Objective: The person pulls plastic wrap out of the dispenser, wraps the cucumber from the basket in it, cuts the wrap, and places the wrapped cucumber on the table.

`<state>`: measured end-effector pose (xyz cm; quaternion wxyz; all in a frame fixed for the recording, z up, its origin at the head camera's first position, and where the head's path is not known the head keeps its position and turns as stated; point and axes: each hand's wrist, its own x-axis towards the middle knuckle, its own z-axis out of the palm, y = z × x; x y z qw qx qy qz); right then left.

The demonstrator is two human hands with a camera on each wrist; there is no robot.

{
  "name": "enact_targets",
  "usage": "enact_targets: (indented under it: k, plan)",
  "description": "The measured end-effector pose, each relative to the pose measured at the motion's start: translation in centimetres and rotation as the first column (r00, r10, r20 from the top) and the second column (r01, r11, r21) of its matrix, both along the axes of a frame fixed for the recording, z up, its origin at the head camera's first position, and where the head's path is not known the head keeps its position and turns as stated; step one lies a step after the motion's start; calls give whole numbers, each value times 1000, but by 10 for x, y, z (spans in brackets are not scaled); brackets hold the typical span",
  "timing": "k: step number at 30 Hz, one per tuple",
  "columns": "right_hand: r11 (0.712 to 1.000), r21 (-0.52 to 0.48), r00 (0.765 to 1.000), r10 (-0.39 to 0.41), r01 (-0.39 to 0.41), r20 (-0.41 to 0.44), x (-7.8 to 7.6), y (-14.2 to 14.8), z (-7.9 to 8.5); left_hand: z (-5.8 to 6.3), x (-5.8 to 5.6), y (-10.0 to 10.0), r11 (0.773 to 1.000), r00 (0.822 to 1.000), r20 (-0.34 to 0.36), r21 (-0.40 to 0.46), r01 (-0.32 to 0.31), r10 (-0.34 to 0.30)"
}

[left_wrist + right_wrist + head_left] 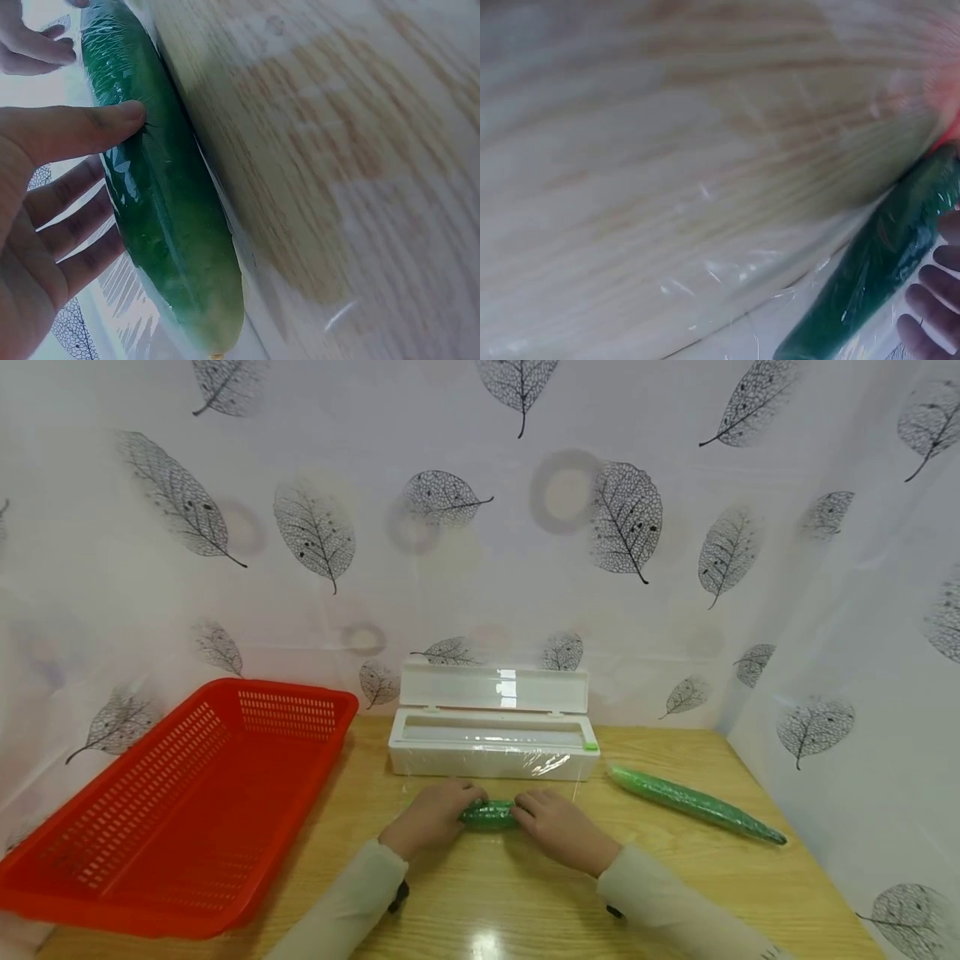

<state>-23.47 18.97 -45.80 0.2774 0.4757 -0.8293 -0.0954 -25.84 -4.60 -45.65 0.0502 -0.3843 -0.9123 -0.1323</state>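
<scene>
A green cucumber [490,815] lies crosswise near the middle of the table, with clear plastic wrap [720,300] clinging to it. My left hand [433,817] grips its left part; in the left wrist view the thumb presses on the near side and the fingers reach round the far side. My right hand [564,829] holds the right part, its fingers [930,304] behind the cucumber in the right wrist view. Wrap stretches from the cucumber up to a white cling film dispenser [450,765] behind it, whose lid [457,687] stands raised.
A second cucumber [697,803], shiny with wrap, lies at the right of the wooden table [525,910]. At the left stands a red plastic basket [288,835]. A leaf-patterned curtain [465,585] hangs behind and at the right side.
</scene>
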Motion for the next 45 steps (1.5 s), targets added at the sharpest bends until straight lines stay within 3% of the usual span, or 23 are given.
enact_targets:
  k: [6, 14, 19, 28, 36, 45]
  plan:
    - [993, 88, 997, -78, 78, -10, -3, -5, -3, 1, 0, 1, 1000, 1000, 1, -2, 1, -1]
    - [990, 67, 990, -129, 125, 60, -7, -12, 0, -1, 1, 4, 998, 999, -44, -67, -18, 15]
    - [985, 78, 981, -163, 155, 103, -9, -14, 0, 0, 6, 7, 993, 996, -58, -95, -73, 68]
    - [986, 37, 982, -166, 163, 92, -12, -15, -2, -3, 14, 15, 979, 967, -219, -120, -162, 133]
    - [981, 5, 973, -192, 192, 127, -10, -18, -2, -7, 12, 15, 973, 970, -181, -133, -190, 164]
    - [973, -18, 967, -229, 232, 111, -11, -21, -3, -8, 6, 17, 975, 972, -159, -110, -191, 172]
